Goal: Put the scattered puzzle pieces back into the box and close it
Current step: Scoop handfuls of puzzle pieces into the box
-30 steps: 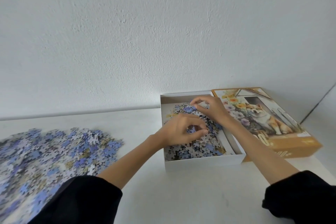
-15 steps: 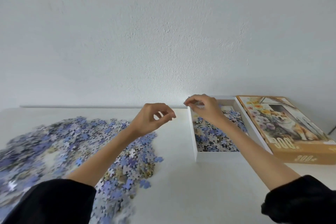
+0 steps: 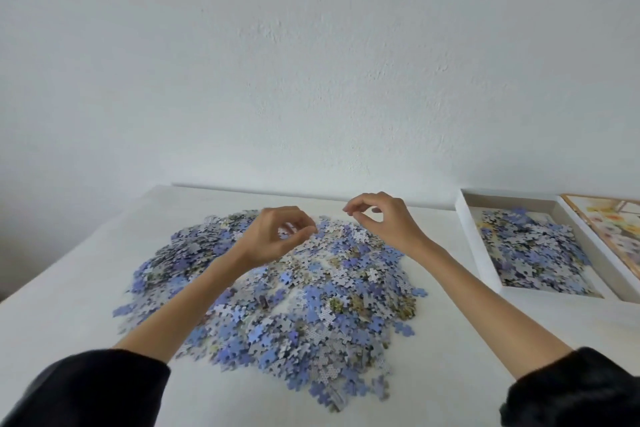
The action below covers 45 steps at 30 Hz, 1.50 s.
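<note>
A wide heap of blue, grey and white puzzle pieces lies scattered on the white table. My left hand hovers over the far part of the heap, fingers curled and apart, holding nothing that I can see. My right hand hangs just right of it above the heap's far edge, thumb and forefinger nearly touching, empty. The open white box stands at the right with a layer of pieces inside. Its orange lid with a flower picture lies beside it, cut off by the frame.
A white wall rises directly behind the table's back edge. Bare table surface shows left of the heap and between heap and box. Black sleeves cover both forearms at the bottom corners.
Both hands left the box and swung left over the scattered heap. The view turned left too, so the box now sits at the right edge.
</note>
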Each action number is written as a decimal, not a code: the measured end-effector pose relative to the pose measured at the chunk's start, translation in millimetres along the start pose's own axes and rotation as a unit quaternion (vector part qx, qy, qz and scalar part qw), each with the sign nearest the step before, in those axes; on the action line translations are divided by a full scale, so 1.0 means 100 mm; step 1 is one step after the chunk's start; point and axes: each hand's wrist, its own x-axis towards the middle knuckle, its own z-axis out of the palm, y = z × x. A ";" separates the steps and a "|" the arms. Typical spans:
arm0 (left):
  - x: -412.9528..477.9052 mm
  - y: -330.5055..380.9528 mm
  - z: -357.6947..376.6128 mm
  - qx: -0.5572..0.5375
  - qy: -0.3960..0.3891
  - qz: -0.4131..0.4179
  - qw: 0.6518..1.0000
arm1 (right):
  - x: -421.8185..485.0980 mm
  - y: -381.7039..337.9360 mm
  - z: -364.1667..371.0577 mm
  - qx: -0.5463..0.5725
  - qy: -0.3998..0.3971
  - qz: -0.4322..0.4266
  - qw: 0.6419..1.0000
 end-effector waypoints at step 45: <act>-0.43 -1.68 -0.65 0.109 -0.076 -0.207 0.969 | 0.48 0.07 1.35 -0.144 -0.089 0.187 0.968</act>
